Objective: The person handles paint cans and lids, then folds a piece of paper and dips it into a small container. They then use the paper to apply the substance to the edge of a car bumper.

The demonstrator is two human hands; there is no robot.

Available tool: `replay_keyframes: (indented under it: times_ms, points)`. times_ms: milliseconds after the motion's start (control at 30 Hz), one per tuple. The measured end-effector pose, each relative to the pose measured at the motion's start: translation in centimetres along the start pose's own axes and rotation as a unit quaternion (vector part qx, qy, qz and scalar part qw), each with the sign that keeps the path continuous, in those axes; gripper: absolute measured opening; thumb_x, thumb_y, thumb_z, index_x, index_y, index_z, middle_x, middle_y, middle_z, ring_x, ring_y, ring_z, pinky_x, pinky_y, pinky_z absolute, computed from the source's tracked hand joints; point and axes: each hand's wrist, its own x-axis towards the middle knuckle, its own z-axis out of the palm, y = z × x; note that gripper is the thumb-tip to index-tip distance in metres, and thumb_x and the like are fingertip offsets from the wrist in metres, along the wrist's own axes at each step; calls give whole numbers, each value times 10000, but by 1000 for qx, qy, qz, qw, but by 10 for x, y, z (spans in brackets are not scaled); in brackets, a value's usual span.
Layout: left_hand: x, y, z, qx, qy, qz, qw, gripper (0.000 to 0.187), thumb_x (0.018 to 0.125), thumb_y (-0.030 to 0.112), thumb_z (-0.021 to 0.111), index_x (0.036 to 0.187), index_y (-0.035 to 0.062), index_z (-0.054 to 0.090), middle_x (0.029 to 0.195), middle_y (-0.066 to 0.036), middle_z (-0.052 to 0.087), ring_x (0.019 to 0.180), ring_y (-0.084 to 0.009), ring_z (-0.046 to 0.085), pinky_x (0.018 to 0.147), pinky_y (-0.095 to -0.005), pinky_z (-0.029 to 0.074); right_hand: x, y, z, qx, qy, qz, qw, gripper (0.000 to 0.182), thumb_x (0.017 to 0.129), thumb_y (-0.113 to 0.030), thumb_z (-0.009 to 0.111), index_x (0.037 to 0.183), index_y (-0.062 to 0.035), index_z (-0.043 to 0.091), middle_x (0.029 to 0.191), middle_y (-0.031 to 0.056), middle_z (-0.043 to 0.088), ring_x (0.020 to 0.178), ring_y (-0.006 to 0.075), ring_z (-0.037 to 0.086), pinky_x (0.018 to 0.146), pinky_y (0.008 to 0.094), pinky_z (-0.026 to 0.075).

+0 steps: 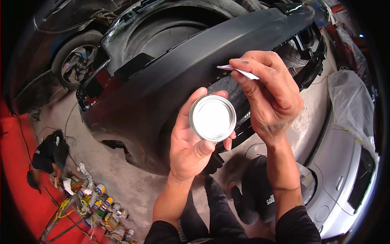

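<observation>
In my left hand (194, 140) is a small round tin (213, 118), fingers curled about its side and thumb along its lower edge. Its top faces me, a bright white disc inside a silvery metal rim. My right hand (273, 91), up and to the right of the tin, pinches a folded piece of white paper (243, 72) between thumb and fingertips. Grey smudges mark its index finger and wrist. Behind both hands lies a large dark grey car bumper (178, 69), with the paper overlapping it in this view.
Paint cans (106, 203) and bottles cluster at lower left by a red floor area (16, 162), where a person (50, 152) bends down. Another person (258, 187) crouches near my legs. A silver car (337, 175) under plastic sheeting (351, 101) stands at right, a wheel (77, 61) at upper left.
</observation>
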Motion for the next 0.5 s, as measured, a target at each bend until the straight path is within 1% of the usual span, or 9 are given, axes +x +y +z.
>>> replay_keyframes:
  times_ms: [467, 500]
  points:
    - [-1, 1, 1, 3, 1, -1, 1000, 956, 870, 229, 866, 1639, 92, 313, 1542, -282, 475, 976, -329, 708, 725, -384, 591, -1, 2, 5, 3, 4, 3, 1000, 287, 756, 49, 825, 1025, -51, 799, 893, 89, 725, 773, 185, 699, 656, 281, 547]
    - [-1, 1, 2, 15, 19, -11, 1000, 999, 843, 266, 893, 1640, 98, 314, 1552, -277, 462, 974, -316, 702, 697, -393, 588, -2, 3, 6, 8, 5, 4, 1000, 288, 755, 48, 826, 1024, -51, 799, 892, 88, 725, 771, 185, 699, 655, 282, 547]
